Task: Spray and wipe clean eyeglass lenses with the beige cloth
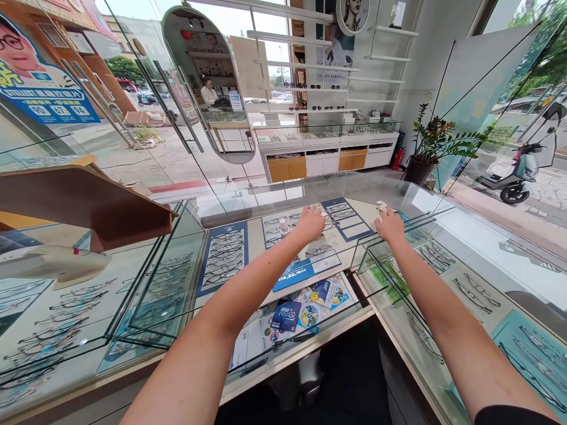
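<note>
Both arms reach forward over a glass display counter [341, 183]. My left hand [311, 223] is closed at its far side, with a crumpled white piece that looks like tissue [318, 207] showing at the fingertips. Just left of it stands a small white bottle [284, 226]. My right hand [390, 225] is nearer the counter's right bend, its fingers pinched around another crumpled white tissue [381, 205]. A dark blue tray of eyeglasses [351, 219] lies between the two hands, and another blue tray [222, 255] lies further left. The exact finger grips are small in view.
Glass cases with eyeglasses flank me at left [53, 330] and right [478, 289]. Leaflets [309, 316] lie on a lower shelf before me. A brown board [88, 198] juts in from the left. Beyond the counter stand an oval mirror [212, 88] and a potted plant [420, 168].
</note>
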Action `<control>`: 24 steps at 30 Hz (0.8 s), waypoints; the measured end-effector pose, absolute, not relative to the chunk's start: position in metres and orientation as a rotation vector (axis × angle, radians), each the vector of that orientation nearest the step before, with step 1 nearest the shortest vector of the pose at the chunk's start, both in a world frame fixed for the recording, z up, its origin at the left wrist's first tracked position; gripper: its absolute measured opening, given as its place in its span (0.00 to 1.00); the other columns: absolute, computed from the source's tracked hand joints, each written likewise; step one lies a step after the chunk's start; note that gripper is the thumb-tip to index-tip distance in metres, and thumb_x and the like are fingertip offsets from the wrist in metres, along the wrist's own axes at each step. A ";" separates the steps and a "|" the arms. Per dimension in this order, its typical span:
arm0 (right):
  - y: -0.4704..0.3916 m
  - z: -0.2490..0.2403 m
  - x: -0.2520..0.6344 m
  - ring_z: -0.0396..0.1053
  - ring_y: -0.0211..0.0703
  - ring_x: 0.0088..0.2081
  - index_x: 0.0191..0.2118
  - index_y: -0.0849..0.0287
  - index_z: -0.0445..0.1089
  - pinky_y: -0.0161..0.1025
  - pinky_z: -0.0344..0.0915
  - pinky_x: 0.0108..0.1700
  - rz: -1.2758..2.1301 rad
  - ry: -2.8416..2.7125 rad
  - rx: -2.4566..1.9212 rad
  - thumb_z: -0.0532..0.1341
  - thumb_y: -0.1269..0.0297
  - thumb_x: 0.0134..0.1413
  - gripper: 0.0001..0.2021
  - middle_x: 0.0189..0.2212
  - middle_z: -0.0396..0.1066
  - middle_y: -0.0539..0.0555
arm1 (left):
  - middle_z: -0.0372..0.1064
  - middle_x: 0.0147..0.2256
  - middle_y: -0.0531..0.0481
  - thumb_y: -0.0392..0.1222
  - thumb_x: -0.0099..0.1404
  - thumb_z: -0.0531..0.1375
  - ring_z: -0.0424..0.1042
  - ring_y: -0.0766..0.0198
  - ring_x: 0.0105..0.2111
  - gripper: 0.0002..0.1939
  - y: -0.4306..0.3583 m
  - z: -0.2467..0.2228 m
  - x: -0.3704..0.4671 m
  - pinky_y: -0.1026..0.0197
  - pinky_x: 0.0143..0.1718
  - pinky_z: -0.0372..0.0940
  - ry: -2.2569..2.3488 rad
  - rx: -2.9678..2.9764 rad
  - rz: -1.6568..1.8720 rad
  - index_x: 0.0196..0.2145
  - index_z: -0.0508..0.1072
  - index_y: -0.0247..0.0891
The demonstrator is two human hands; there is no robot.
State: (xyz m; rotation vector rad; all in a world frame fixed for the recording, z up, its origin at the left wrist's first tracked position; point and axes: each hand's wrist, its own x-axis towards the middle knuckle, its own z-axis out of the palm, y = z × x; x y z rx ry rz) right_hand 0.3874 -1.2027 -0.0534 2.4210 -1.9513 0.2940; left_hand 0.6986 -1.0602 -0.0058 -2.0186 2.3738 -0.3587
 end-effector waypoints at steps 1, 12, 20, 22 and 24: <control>-1.202 -0.053 0.387 0.61 0.68 0.72 0.78 0.56 0.64 0.59 0.64 0.69 0.295 -1.950 2.423 0.43 0.50 0.76 0.34 0.82 0.49 0.62 | 0.75 0.62 0.31 0.38 0.76 0.55 0.63 0.38 0.68 0.18 -1.060 -0.006 0.698 0.35 0.70 0.53 2.376 -2.009 -0.381 0.51 0.85 0.35; -1.204 -0.054 0.388 0.59 0.68 0.73 0.78 0.56 0.63 0.60 0.64 0.70 0.272 -1.969 2.412 0.42 0.50 0.76 0.35 0.83 0.49 0.61 | 0.70 0.68 0.33 0.33 0.74 0.56 0.57 0.37 0.72 0.17 -1.050 0.009 0.682 0.35 0.72 0.52 2.396 -2.007 -0.463 0.46 0.87 0.34; -1.204 -0.055 0.388 0.61 0.67 0.72 0.77 0.56 0.64 0.59 0.64 0.69 0.311 -1.958 2.410 0.43 0.50 0.76 0.35 0.82 0.50 0.62 | 0.68 0.68 0.26 0.29 0.71 0.56 0.56 0.30 0.73 0.21 -1.023 0.026 0.660 0.28 0.72 0.51 2.430 -2.137 -0.302 0.54 0.84 0.31; -1.203 -0.055 0.388 0.62 0.68 0.71 0.77 0.56 0.65 0.60 0.65 0.69 0.326 -1.954 2.404 0.44 0.50 0.75 0.34 0.81 0.52 0.62 | 0.63 0.72 0.32 0.34 0.76 0.54 0.51 0.33 0.76 0.23 -1.001 0.031 0.630 0.26 0.75 0.47 2.739 -2.106 0.045 0.62 0.80 0.38; -1.202 -0.055 0.388 0.62 0.67 0.71 0.76 0.55 0.66 0.60 0.64 0.69 0.343 -1.943 2.404 0.45 0.51 0.75 0.33 0.81 0.53 0.62 | 0.63 0.73 0.39 0.42 0.80 0.57 0.57 0.39 0.75 0.19 -0.972 0.030 0.598 0.30 0.74 0.56 2.976 -1.796 0.697 0.63 0.79 0.50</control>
